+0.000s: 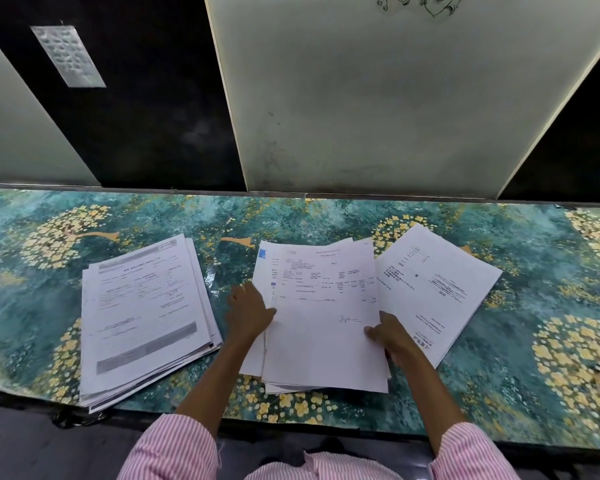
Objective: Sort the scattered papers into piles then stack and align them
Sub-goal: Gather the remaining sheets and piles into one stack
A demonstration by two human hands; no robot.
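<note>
Three groups of white printed papers lie on the green floral table point(520, 306). A loosely fanned pile point(142, 313) sits at the left, overhanging the front edge. In the middle is a pile point(323, 327) topped by a sheet with a signature. My left hand point(248, 315) grips that pile's left edge, thumb on top and fingers under it. My right hand point(390, 336) pinches its right edge, thumb on the top sheet. A smaller rotated pile point(440, 282) lies at the right, partly under the middle pile.
Behind the table stand a dark wall point(146, 98) and pale panels point(378, 98), the right panel bearing faint scribbles. A silvery label point(68, 55) is stuck on the dark wall. Bare tabletop shows at the far right and far left.
</note>
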